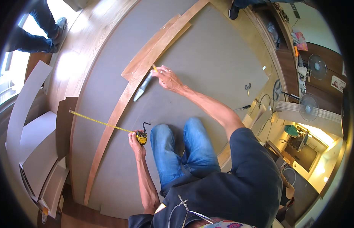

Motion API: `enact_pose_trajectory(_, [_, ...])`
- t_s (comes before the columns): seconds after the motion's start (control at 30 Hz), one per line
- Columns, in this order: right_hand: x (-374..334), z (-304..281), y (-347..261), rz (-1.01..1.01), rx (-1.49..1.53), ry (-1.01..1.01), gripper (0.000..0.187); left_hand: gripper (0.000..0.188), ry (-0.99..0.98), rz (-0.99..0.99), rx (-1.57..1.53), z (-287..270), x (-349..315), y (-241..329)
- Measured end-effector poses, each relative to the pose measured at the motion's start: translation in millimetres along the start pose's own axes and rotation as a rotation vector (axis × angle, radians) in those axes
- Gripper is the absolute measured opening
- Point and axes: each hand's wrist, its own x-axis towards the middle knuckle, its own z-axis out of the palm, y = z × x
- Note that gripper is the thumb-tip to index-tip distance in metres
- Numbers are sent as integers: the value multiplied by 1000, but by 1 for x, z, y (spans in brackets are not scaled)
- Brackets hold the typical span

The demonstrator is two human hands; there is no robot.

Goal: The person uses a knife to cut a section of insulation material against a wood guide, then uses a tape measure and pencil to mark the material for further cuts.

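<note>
My left hand [135,144] grips a yellow and black tape measure [142,139] just left of my knees. Its yellow blade [94,119] stretches left across a long narrow wood strip [118,104] to the edge of the large grey board [222,53] I kneel on. My right hand [168,79], fingers closed, holds a pencil [154,68] with one end by the strip's right edge. A slender pale blue-grey tool [142,88] lies below that hand, beside the strip; its kind is unclear. A dark cord hangs off the tape measure.
Shorter thin wood pieces [146,53] lie against the strip's far part. Scissors [248,89] and a black-handled tool [245,107] rest at the right. One person's legs [42,28] are upper left; a shoe [233,11] shows at the top. Pale panels [28,98] stand left, fans [309,107] right.
</note>
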Motion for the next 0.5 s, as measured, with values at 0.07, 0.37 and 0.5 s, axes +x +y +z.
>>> enact_pose_trajectory(0.07, [-6,-12,-2,165,41,34,45,14,10,-2,-36,-2,-2,4])
enact_pose_trajectory(0.37, [-166,-67,92,878,2,16,35,15,-47,-19,-22,119,12,-30])
enact_pose_trajectory(0.5, [-212,-92,144,960,120,347,31,16,-204,-127,-117,244,9,-83])
